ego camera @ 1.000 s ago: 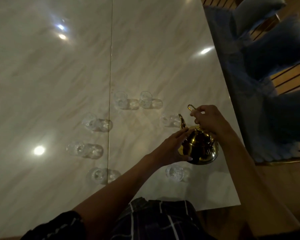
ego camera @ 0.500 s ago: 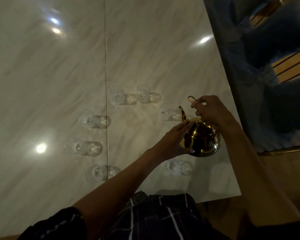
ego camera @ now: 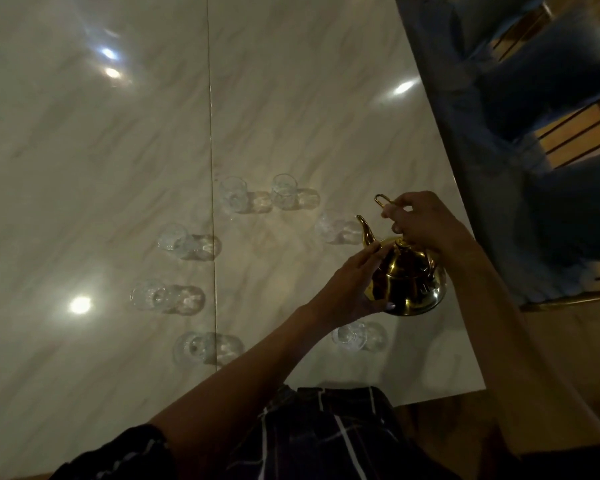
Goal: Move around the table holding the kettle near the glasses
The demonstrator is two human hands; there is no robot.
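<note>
From the head camera we look down on a pale marble table (ego camera: 118, 168) with a thin seam running away from us. Our right hand (ego camera: 421, 225) curls its fingers round the wire handle (ego camera: 383, 199) of a gold kettle (ego camera: 407, 280), which hangs tilted above the right part of the table, near its front edge, spout (ego camera: 366, 232) pointing away and to the left. Our left hand (ego camera: 349, 289) lies against the kettle's left flank, fingers straight and close together, thumb under the belly, pressing rather than gripping. Seven small clear glasses stand about on the table: one just beyond the spout (ego camera: 329, 226), one just below the kettle (ego camera: 350, 336), two side by side farther off (ego camera: 234, 194) (ego camera: 284, 190), and three in a curve on the left (ego camera: 174, 237) (ego camera: 148, 294) (ego camera: 189, 348). Whether any of them holds liquid we cannot tell. Blue upholstered chairs (ego camera: 551, 81) stand along the right edge of the table, and a dark checked garment (ego camera: 326, 431) shows at the bottom.
</note>
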